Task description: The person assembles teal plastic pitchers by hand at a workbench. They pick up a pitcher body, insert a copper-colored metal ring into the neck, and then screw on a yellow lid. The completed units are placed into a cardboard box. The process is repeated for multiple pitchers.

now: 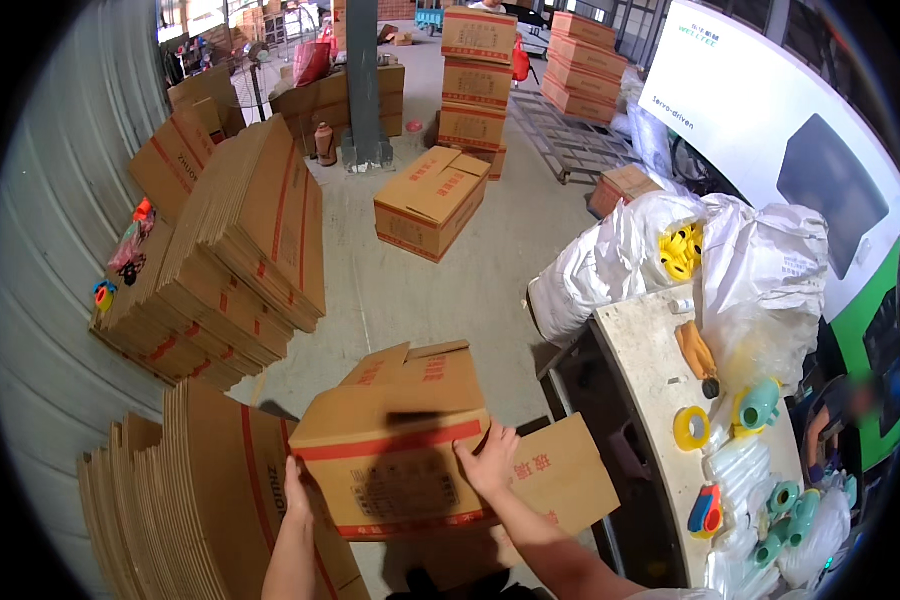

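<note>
Between my two hands is a brown cardboard box (pixel 395 470) with red stripes and print, tilted in front of me. My left hand (pixel 296 490) presses on its left side, with some fingers hidden behind the board. At the right side, my right hand (pixel 488 462) grips the edge, thumb on the front face and fingers round the corner. A loose flap (pixel 565 470) sticks out to the right, beyond my right wrist. More flaps (pixel 410 362) stand up at the far end of the box. A dark shadow falls across its front.
Flattened cartons (pixel 205 470) stand stacked at my left, with another stack (pixel 260 230) farther off. A closed carton (pixel 432 200) sits on the floor ahead, near a steel post (pixel 364 90). On my right, a worktable (pixel 635 350) bears yellow tape (pixel 691 428) and a tape dispenser (pixel 706 511).
</note>
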A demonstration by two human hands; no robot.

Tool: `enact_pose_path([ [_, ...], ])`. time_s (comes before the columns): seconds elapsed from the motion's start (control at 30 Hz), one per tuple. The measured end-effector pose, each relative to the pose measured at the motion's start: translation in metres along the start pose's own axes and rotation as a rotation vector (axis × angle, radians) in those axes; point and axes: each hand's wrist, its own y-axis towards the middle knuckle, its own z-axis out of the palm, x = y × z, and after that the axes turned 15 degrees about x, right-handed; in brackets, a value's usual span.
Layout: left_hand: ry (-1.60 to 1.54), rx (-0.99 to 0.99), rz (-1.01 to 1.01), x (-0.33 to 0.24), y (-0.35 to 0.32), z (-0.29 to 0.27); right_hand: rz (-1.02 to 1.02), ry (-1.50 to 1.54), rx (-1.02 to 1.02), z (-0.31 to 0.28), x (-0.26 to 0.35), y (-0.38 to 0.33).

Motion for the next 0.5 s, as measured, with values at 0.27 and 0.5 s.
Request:
enact_pose_path([
  [0.27,0.528,-0.621,-0.175,-0.096,0.161,0.017,-0.141,0.092,0.057,0.033,0.041,0.075],
  [0.5,0.558,-0.421,0.101,-0.157,0.307,-0.053,-0.003,0.058,-0.018,0.077,0.133,0.108],
])
